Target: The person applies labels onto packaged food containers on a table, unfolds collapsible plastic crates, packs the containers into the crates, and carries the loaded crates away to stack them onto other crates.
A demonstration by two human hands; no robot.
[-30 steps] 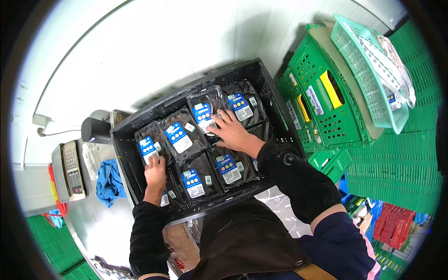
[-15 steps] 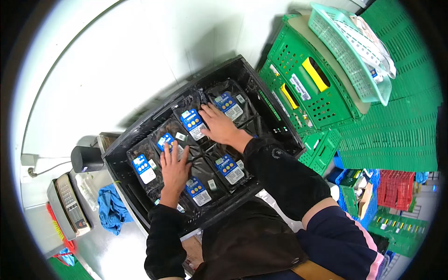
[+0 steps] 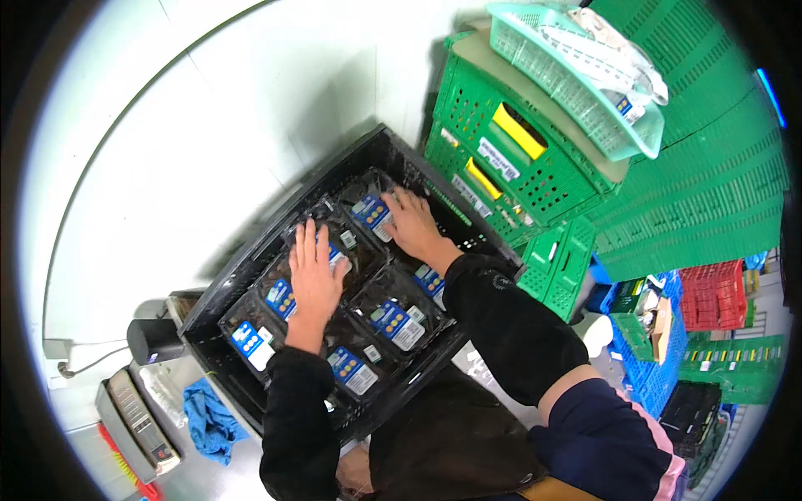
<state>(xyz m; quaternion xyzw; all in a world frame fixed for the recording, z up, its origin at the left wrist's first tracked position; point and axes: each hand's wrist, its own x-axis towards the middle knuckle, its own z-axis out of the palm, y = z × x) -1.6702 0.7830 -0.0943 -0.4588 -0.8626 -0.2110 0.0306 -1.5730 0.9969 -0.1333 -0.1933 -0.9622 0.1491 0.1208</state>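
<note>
A black plastic crate [image 3: 219, 307] holds several black, film-wrapped packs with blue-and-white labels, set in rows. My left hand [image 3: 312, 280] lies flat with fingers stretched over a pack [image 3: 341, 225] in the back row and partly hides its label. Toward the crate's far right corner, my right hand [image 3: 413, 224] rests with fingers spread on the right side of another pack [image 3: 370, 209]. Neither hand grips anything. A front-row pack [image 3: 397, 321] shows its full label between my arms. My right sleeve covers part of the right side.
Green crates [image 3: 526, 138] are stacked at the right, topped by a mint-green basket [image 3: 576, 79]. On the metal table at left lie a blue cloth [image 3: 210, 417] and a scale-like device with keys [image 3: 138, 426]. A white wall [image 3: 251, 108] stands behind the crate.
My left hand has moved one pack to the right along the back row. My right hand has shifted right onto the end pack. The camera view has turned slightly.
</note>
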